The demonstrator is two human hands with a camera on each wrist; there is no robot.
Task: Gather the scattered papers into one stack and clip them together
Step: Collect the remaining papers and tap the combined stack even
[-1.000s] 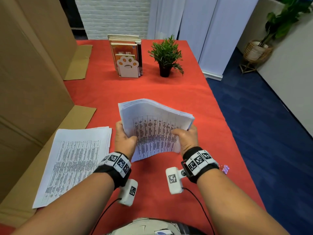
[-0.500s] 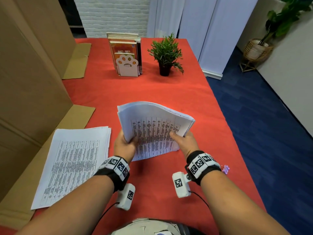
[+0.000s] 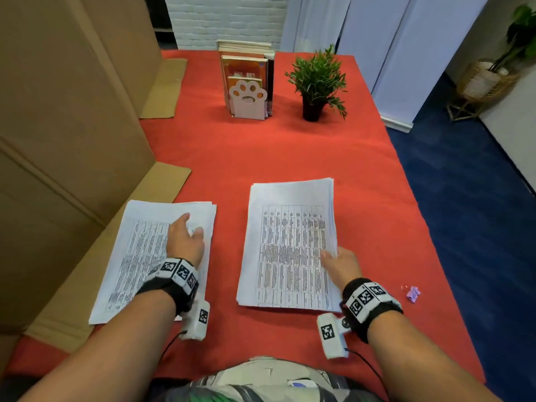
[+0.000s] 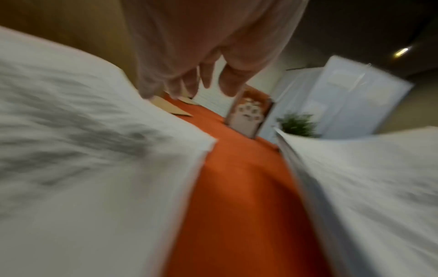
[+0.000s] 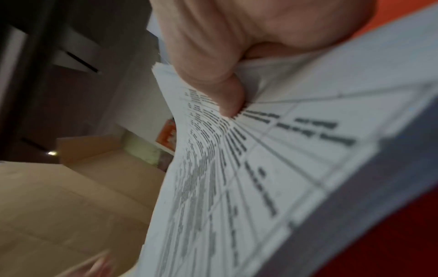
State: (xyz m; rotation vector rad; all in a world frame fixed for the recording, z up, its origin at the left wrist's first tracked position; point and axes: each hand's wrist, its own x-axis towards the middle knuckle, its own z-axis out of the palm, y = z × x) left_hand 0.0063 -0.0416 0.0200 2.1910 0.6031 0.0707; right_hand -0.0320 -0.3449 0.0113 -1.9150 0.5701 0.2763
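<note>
Two stacks of printed paper lie flat on the red table [image 3: 290, 146]. The left stack [image 3: 145, 256] [image 4: 83, 159] rests partly on a cardboard flap. My left hand [image 3: 187, 232] [image 4: 201, 82] is over its far right part with fingers spread and straight; whether it touches is unclear. The right stack [image 3: 290, 245] [image 4: 367, 178] [image 5: 237, 178] lies in front of me. My right hand [image 3: 330, 256] [image 5: 227, 105] pinches its right edge, thumb on top, and that edge is lifted a little. A small purple binder clip [image 3: 413, 293] lies on the cloth right of my right wrist.
A large cardboard box [image 3: 58, 140] walls off the left side, its flap [image 3: 162, 181] reaching onto the table. At the back stand books in a paw-shaped bookend [image 3: 248, 97] and a potted plant [image 3: 316, 82]. The table's right edge drops to blue carpet [image 3: 478, 227].
The stack that both hands held up has been laid flat on the table. My left hand let go and moved left over the other stack. My right hand still holds the edge.
</note>
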